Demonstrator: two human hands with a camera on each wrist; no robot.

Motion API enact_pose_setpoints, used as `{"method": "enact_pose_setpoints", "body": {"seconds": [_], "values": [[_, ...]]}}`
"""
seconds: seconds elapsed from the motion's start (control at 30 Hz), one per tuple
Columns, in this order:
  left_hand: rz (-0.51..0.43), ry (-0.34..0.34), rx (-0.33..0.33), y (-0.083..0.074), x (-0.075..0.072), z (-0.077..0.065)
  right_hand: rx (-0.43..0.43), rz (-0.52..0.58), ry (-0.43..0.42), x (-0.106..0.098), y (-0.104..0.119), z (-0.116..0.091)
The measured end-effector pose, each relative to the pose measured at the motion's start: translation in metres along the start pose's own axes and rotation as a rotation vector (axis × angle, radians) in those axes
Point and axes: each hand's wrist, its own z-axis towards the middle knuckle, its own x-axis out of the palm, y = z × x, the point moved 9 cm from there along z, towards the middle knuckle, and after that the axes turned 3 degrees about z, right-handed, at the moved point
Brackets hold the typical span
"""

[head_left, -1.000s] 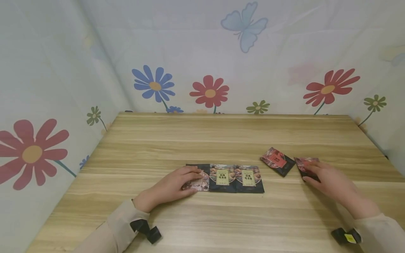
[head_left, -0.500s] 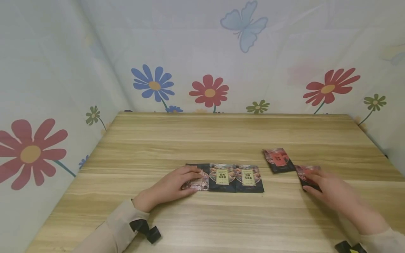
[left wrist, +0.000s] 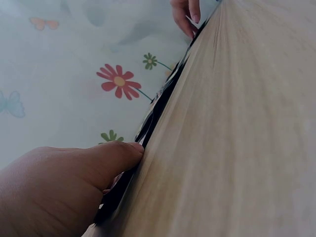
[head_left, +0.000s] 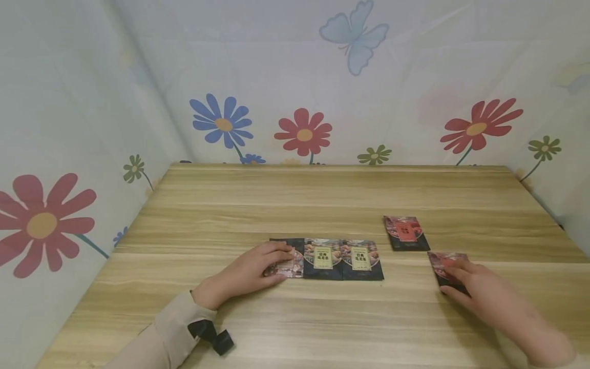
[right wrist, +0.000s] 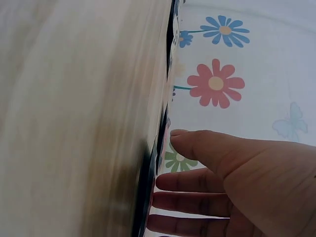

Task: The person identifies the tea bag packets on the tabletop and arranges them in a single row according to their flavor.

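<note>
Three sachets lie edge to edge in a row on the wooden table. My left hand (head_left: 249,266) rests on the leftmost sachet (head_left: 295,264), a black and pink one partly hidden under the fingers; its thumb (left wrist: 121,154) touches the sachet's near edge. The middle sachet (head_left: 322,259) and right sachet (head_left: 361,260) of the row have green labels. Farther right lies a red-labelled sachet (head_left: 406,233), apart from the row. My right hand (head_left: 484,289) lies with extended fingers (right wrist: 190,201) on another red and black sachet (head_left: 442,271), covering part of it.
The wooden table (head_left: 286,200) runs back to a white curtain (head_left: 405,82) printed with flowers and a butterfly. A black wrist-worn device (head_left: 214,338) sits at my left wrist.
The upper red-labelled sachet has turned to lie straighter. My right hand has slid its sachet toward me, and that sachet sits lower than before. The left hand stays put.
</note>
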Motion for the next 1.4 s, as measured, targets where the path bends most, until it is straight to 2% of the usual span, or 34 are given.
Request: {"method": "enact_pose_setpoints", "body": {"seconds": [0.4,0.7,1.4], "values": [[-0.002,0.016,-0.016,0.0,-0.001,0.0,-0.039,0.033,-0.008,0.002,0.013,-0.002],[0.006,0.021,-0.009,0.001,0.0,0.001,-0.112,0.055,-0.074,-0.002,0.028,-0.001],[0.007,0.009,-0.005,0.002,0.003,0.0,-0.237,0.048,-0.115,-0.006,0.063,0.016]]}}
